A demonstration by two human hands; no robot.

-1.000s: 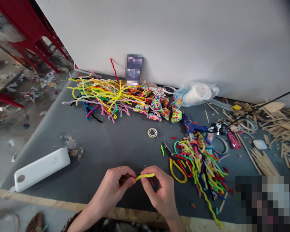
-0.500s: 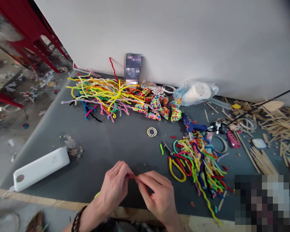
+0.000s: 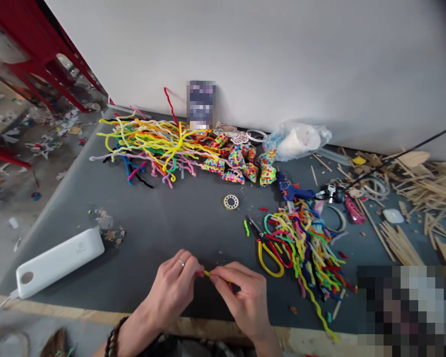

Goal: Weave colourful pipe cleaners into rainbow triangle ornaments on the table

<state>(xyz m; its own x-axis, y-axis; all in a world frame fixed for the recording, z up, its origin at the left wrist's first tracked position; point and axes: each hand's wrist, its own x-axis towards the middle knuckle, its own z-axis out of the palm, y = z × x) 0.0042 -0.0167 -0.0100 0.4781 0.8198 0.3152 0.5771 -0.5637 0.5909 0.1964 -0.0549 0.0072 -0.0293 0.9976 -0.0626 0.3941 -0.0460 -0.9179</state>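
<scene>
My left hand [image 3: 174, 285] and my right hand [image 3: 243, 292] meet near the front edge of the dark grey table [image 3: 148, 277]. Between their fingertips runs a short stretch of yellow pipe cleaner [image 3: 207, 272], pinched by both; the rest of it is hidden by the fingers. To the right of my right hand lie scissors [image 3: 269, 255] with yellow and red handles, blades spread. Beside them is a heap of cut pipe cleaner pieces [image 3: 308, 248] in many colours.
Long pipe cleaners [image 3: 152, 141] lie at the back, beside several multicoloured bundles [image 3: 236, 158]. A tape roll [image 3: 231, 202] sits mid-table. A white power bank [image 3: 61, 260] is at left. Right of centre are a blue glue gun [image 3: 293, 188] and wooden sticks [image 3: 397, 243].
More of the yellow pipe cleaner shows between my fingertips, which are slightly farther apart. The whole view has shifted a little, so table items appear slightly farther left.
</scene>
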